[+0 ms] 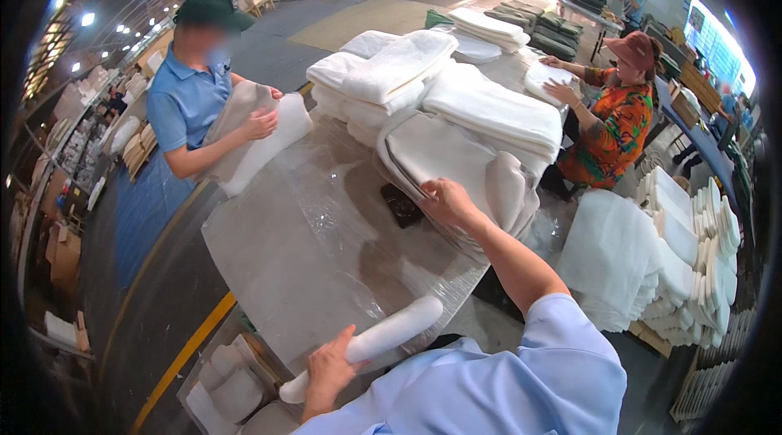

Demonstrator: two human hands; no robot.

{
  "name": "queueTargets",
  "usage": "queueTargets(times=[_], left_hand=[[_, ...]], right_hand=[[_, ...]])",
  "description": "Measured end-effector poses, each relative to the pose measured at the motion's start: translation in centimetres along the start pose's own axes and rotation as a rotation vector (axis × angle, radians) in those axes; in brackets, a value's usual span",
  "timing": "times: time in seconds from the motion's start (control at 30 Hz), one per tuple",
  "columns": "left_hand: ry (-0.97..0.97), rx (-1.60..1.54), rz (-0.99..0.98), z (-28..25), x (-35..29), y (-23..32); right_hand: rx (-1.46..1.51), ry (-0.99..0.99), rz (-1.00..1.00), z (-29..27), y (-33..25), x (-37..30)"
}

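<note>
Left hand point(328, 370) closed round a white foam pad point(366, 345), gripped near its lower end, pad angled up and to the right over the near edge of the worktop point(277, 264). Held edge-on, prob. to keep it clear of the plastic sheet covering the top. Left arm bent close to the body, sleeve pale blue.

Right hand point(446, 200) reaching fwd, arm nearly straight, fingers curled over the edge of a beige fabric cover point(456, 162) at the top of a slumped pile; looks like pinching 1 layer, though full grip can't be told. Pile set within reach at the worktop's right side, so covers can be peeled off 1 at a time.

Small black object point(401, 205) lying flat just left of the right hand. Stacks of white pads point(391, 76) behind the pile. 2 co-workers at the far sides: 1 in a blue shirt point(186, 101) hugging a pad and cover, 1 in an orange patterned shirt point(611, 129) pressing a pad flat. More pads stacked on the right point(692, 256).
</note>
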State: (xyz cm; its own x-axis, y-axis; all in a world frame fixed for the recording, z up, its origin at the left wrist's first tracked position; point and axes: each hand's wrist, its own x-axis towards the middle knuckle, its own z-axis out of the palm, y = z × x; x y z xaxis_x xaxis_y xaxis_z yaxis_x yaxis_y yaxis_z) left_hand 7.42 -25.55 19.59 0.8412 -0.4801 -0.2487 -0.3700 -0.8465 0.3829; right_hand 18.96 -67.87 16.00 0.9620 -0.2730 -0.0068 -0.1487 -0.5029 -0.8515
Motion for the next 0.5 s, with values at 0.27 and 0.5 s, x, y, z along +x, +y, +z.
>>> queueTargets(times=[0.27, 0.5], left_hand=[[0.037, -0.070, 0.031, 0.2, 0.3, -0.9], [0.013, -0.154, 0.080, -2.0, 1.2, -0.8]], right_hand=[[-0.513, 0.326, 0.146, 5.1, 0.1, 7.6], [-0.287, 0.501, 0.064, 1.0, 2.4, 8.5]])
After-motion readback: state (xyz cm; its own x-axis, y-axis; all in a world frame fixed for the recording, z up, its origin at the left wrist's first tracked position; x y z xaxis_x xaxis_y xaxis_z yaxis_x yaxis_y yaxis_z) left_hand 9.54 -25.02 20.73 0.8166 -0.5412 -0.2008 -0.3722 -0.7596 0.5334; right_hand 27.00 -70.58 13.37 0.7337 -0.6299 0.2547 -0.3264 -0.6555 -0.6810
